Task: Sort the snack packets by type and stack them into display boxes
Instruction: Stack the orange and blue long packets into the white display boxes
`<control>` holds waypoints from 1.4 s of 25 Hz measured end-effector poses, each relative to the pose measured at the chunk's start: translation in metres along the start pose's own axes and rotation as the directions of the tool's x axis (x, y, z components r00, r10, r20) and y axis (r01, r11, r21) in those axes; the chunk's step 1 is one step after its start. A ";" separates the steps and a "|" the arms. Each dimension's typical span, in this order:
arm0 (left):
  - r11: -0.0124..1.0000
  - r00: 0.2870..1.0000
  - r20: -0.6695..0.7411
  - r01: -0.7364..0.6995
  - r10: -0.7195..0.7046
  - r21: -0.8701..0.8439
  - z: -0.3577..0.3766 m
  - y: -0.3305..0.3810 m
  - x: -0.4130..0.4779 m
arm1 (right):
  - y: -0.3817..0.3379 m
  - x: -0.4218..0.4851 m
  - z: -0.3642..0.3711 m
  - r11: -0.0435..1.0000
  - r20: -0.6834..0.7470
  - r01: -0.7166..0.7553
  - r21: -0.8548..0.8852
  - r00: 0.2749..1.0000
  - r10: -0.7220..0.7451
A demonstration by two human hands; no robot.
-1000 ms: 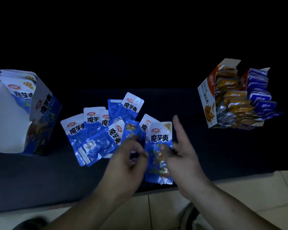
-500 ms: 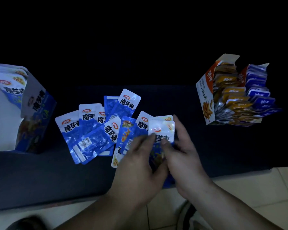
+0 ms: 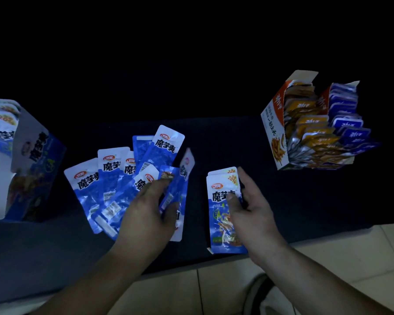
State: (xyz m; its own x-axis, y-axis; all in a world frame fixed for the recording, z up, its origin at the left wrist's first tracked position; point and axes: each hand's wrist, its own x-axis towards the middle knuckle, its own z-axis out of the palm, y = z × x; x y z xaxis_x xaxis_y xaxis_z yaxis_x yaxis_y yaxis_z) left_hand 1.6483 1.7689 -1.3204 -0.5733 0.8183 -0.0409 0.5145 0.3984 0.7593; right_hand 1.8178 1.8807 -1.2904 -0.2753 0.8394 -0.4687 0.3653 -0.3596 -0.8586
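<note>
Several blue-and-white snack packets (image 3: 114,178) lie fanned out on the dark table (image 3: 43,246). My left hand (image 3: 146,212) grips one of them, a blue packet (image 3: 176,201) lifted on edge at the right of the fan. My right hand (image 3: 250,210) holds a small stack of two matching blue packets (image 3: 221,214), thumb on the front, fingers behind. A blue display box (image 3: 32,169) with blue packets in it stands at the far left. An orange-and-white display box (image 3: 273,133) at the right holds rows of orange and dark blue packets.
The table's near edge (image 3: 214,267) runs just below my wrists, with pale tiled floor (image 3: 339,258) beyond it. Everything behind the table is black.
My hands have moved apart. The right hand carried the stack to the right, off the fan. The left hand went left and took hold of another packet, tilting it up.
</note>
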 end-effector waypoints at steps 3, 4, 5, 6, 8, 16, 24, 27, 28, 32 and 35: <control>0.963 0.964 0.017 -0.268 0.267 0.045 0.010 0.015 -0.023 | -0.004 0.003 0.009 0.996 -0.043 -0.037 0.080 0.998 0.041; 0.936 0.940 0.054 -0.339 0.336 0.090 0.017 0.018 -0.033 | -0.007 0.001 0.013 0.990 -0.045 -0.060 0.126 0.997 0.066; 0.924 0.929 0.083 -0.369 0.361 0.105 0.023 0.019 -0.041 | -0.011 0.000 0.017 0.982 -0.044 -0.080 0.173 0.995 0.089; 0.931 0.932 0.101 -0.357 0.349 0.077 0.027 0.019 -0.046 | -0.015 -0.001 0.018 0.973 -0.039 -0.092 0.214 0.994 0.103; 0.951 0.945 0.118 -0.308 0.306 0.000 0.028 0.018 -0.052 | -0.022 -0.003 0.019 0.959 -0.016 -0.094 0.267 0.995 0.102; 0.927 0.895 0.256 -0.376 0.365 -0.009 0.013 0.038 -0.059 | -0.019 -0.013 0.028 0.993 0.031 -0.016 0.114 0.999 0.013; 0.846 0.991 0.098 -0.128 0.090 0.517 -0.020 -0.016 -0.017 | -0.002 -0.003 0.018 0.999 0.072 0.019 -0.041 0.997 -0.016; 0.932 0.993 0.114 -0.015 -0.029 0.363 -0.017 -0.012 -0.019 | -0.003 0.001 0.022 0.996 0.077 0.060 -0.066 0.996 -0.055; 0.958 0.989 0.110 0.062 -0.096 0.279 -0.019 -0.008 -0.018 | -0.004 0.001 0.023 0.995 0.071 0.067 -0.068 0.996 -0.062; 0.974 0.980 0.019 0.201 -0.200 -0.103 -0.048 -0.003 -0.012 | -0.015 0.004 0.026 0.995 0.043 0.080 -0.066 0.996 -0.078; 0.857 0.980 0.005 0.176 -0.199 -0.484 -0.096 0.000 -0.001 | -0.025 0.011 0.035 0.996 0.057 0.072 -0.054 0.996 -0.068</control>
State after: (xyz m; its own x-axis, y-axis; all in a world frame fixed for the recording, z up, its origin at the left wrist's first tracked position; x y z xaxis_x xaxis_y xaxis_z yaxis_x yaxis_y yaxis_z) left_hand 1.5880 1.7283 -1.2578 -0.6608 0.7249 -0.1945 0.0309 0.2851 0.9580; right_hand 1.7748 1.8845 -1.2808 -0.3502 0.8372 -0.4200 0.3925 -0.2759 -0.8774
